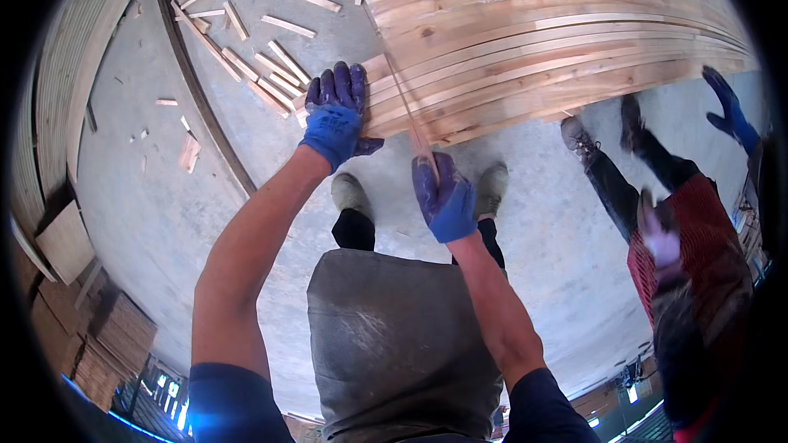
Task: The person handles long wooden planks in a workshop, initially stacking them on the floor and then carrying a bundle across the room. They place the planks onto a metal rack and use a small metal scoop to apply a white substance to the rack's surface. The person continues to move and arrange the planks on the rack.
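Observation:
A wide stack of pale wooden boards fills the upper right, its near edge in front of me. My left hand, in a blue and purple coated glove, lies flat on the board ends at the stack's left side, fingers stretched out and thumb pointing aside. My right hand, gloved alike, is closed around the near end of a handsaw. Its thin blade shows almost edge-on and runs away from me across the boards, just right of my left hand. The saw's teeth cannot be made out.
Several wood offcuts lie scattered on the concrete floor at the upper left, beside a long dark strip. More stacked wood stands at the lower left. A person in a red patterned garment is close on the right; a blue-gloved hand reaches in there.

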Tool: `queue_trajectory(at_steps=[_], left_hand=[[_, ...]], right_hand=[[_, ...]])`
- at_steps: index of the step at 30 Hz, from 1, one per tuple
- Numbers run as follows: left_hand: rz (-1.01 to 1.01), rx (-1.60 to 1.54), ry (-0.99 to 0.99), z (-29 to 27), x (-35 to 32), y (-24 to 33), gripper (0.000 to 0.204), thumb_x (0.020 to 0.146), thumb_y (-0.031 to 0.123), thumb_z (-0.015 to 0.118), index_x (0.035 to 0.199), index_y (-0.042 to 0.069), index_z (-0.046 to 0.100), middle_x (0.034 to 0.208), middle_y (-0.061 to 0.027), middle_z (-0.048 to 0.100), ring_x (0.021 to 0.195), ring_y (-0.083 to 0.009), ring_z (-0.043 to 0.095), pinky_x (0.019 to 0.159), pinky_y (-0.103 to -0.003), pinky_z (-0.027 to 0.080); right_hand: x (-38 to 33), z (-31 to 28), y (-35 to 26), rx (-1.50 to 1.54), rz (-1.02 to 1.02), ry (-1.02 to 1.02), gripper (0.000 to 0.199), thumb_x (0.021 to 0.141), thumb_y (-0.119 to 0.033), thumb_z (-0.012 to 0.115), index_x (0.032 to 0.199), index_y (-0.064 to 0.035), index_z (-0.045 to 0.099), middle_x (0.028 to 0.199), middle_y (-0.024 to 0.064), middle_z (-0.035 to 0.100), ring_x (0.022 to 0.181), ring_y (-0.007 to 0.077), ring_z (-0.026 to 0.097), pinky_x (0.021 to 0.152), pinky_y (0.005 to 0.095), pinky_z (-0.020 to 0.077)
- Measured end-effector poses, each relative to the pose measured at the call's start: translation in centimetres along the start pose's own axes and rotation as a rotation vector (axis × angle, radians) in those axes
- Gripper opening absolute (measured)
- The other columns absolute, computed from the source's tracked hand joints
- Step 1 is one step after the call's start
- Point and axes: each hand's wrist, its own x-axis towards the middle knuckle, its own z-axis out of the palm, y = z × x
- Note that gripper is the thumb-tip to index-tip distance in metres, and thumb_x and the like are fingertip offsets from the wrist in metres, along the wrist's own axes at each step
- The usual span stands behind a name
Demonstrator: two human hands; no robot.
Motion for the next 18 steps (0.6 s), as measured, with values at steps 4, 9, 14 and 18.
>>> queue_trajectory(at_steps=[4, 9, 14, 18], left_hand=[[0.012, 0.019, 0.063, -0.1, 0.0, -1.3, 0.134, 0.049, 0.059, 0.084, 0.150, -0.002, 0.021, 0.144, -0.0294, 0.033, 0.130, -0.0477, 0.036, 0.110, -0.058, 0.026], [-0.002, 0.002, 0.063, 0.6, 0.6, -1.0, 0.133, 0.048, 0.059, 0.084, 0.149, -0.002, 0.021, 0.144, -0.0294, 0.033, 0.130, -0.0479, 0.036, 0.111, -0.058, 0.026], [-0.011, -0.005, 0.005, 0.1, 0.7, -0.3, 0.132, 0.048, 0.059, 0.084, 0.148, -0.002, 0.022, 0.143, -0.0289, 0.033, 0.129, -0.0470, 0.037, 0.110, -0.058, 0.027], [0.009, 0.011, 0.048, 0.4, 0.2, -0.3, 0.132, 0.048, 0.059, 0.085, 0.148, -0.002, 0.023, 0.142, -0.0283, 0.034, 0.128, -0.0461, 0.038, 0.109, -0.057, 0.027]], right_hand=[[2.6, 1.8, 0.3, -0.006, 0.045, -0.003, 0.021, 0.096, -0.025, 0.060, 0.098, -0.0043, 0.063, 0.073, 0.0251, 0.062, 0.070, 0.0439, 0.064, 0.059, 0.0451, 0.0486], [4.3, 2.4, 1.0, -0.027, 0.049, 0.008, 0.026, 0.096, -0.031, 0.057, 0.096, -0.0051, 0.062, 0.071, 0.0248, 0.062, 0.071, 0.0449, 0.063, 0.059, 0.0474, 0.0485], [4.5, 2.6, 1.5, -0.081, 0.038, 0.020, 0.031, 0.095, -0.039, 0.057, 0.092, -0.0080, 0.061, 0.067, 0.0229, 0.062, 0.065, 0.0449, 0.062, 0.056, 0.0499, 0.0488], [4.2, 2.2, 1.2, -0.121, 0.092, -0.008, 0.032, 0.095, -0.040, 0.057, 0.092, -0.0079, 0.062, 0.069, 0.0234, 0.062, 0.067, 0.0448, 0.063, 0.057, 0.0498, 0.0492]])
